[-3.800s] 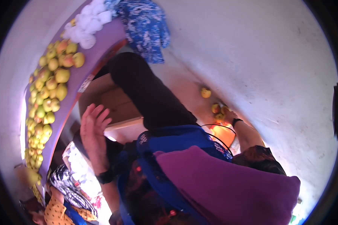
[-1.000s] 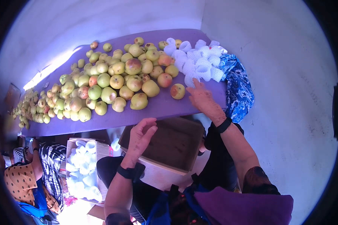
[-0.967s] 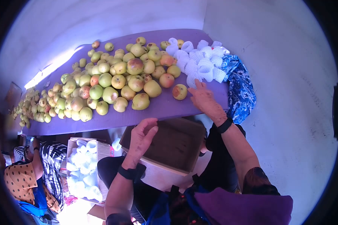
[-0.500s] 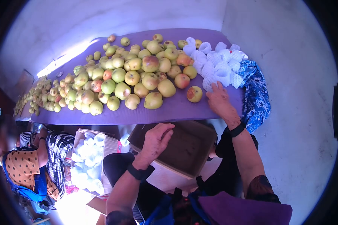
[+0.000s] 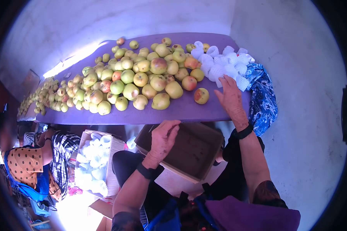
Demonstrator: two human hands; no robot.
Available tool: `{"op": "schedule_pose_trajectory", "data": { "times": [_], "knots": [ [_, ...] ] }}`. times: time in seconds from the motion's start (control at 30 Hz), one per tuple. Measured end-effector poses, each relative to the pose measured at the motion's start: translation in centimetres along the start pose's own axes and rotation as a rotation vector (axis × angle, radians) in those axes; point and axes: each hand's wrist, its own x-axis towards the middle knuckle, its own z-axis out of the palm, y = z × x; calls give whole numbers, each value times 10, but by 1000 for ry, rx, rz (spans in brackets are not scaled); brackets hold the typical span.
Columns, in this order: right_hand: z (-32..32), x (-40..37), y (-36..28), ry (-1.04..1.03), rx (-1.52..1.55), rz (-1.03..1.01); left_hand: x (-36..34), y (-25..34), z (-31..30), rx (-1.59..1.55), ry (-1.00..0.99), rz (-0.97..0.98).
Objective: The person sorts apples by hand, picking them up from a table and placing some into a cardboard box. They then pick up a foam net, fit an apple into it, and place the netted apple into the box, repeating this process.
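Right hand [image 5: 231,96] has crept up, foam nets [image 5: 219,68] touching its open grip.

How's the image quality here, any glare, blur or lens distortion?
Head view: heavy fisheye bows the purple table and blackens the corners; glare blows out the bright strip behind the apples and the floor at lower left; the right hand looks sharp.
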Motion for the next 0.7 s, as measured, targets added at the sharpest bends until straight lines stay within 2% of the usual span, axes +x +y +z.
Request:
{"op": "schedule_pose_trajectory", "data": {
  "times": [0.07,0.1,0.17,0.4,0.47,0.7],
  "knots": [
    [-5,3,-6,165,243,-42,1,1,-1,-22,50,-9],
    [-10,4,-12,163,238,-40,1,1,-1,-38,106,-25],
    [-21,3,-30,38,647,60,3,-1,0,-39,153,-15],
    [-24,-10,-79,-200,854,143,6,7,-6,93,240,-9],
    [-17,-13,-86,-218,846,17,7,11,-6,166,241,3],
    [-8,-22,-117,-423,964,-48,9,10,-11,261,257,-81]
  ]
}}
